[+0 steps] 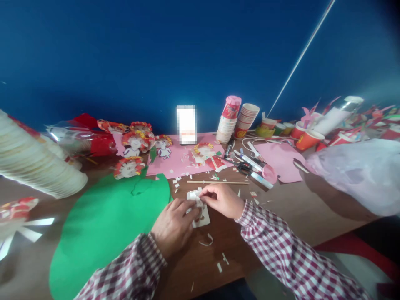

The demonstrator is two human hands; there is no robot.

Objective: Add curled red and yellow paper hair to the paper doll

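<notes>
My left hand (173,225) and my right hand (222,201) meet over a small white paper cut-out (201,216) that lies on the brown table (281,216). The fingertips of both hands pinch the paper near its top edge. Both wrists wear red-and-white checked sleeves. A curled paper sliver (206,241) and several tiny white scraps lie just below the cut-out. A thin wooden stick (218,182) lies beyond my right hand.
A green paper sheet (103,233) lies at the left, pink sheets (184,160) with paper dolls behind. Stacked paper cups (233,121), markers and scissors (246,164) stand at the back right. A white plastic bag (359,175) fills the right; stacked plates (34,162) at the left.
</notes>
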